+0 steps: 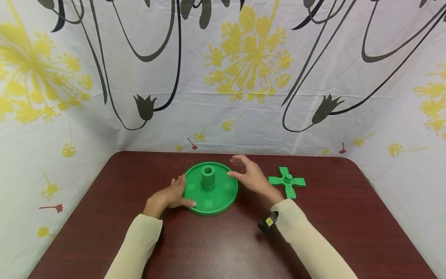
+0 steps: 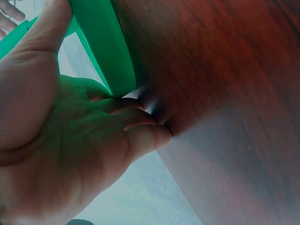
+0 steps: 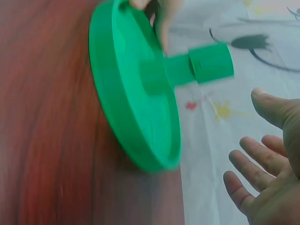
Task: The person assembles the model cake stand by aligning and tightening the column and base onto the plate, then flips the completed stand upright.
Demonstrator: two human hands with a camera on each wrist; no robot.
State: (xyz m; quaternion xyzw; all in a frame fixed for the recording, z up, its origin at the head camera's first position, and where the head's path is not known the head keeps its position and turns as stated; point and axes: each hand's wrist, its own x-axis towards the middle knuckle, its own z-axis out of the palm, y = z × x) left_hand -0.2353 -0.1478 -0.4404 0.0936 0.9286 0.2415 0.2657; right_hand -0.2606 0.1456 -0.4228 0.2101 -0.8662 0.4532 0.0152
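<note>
A round green dish (image 1: 223, 195) with a raised rim and a hollow upright post (image 1: 208, 180) at its centre is on the table. At its left side my left hand (image 1: 168, 197) grips the rim, the thumb reaching over the edge and the fingers along the outside. In the left wrist view the fingertips of the left hand (image 2: 79, 136) lie close to the tabletop, partly behind the rim. My right hand (image 1: 253, 179) hovers by the dish's right edge, fingers spread, holding nothing. The right wrist view shows that hand (image 3: 276, 173) apart from the dish (image 3: 108, 84).
A green cross-shaped piece (image 1: 287, 181) with a small round knob lies on the dark red-brown table (image 1: 216, 248), right of the right hand. Behind the table hangs a white cloth (image 1: 195, 77) with yellow and grey flower prints. A small black device (image 1: 268, 222) sits at the right wrist.
</note>
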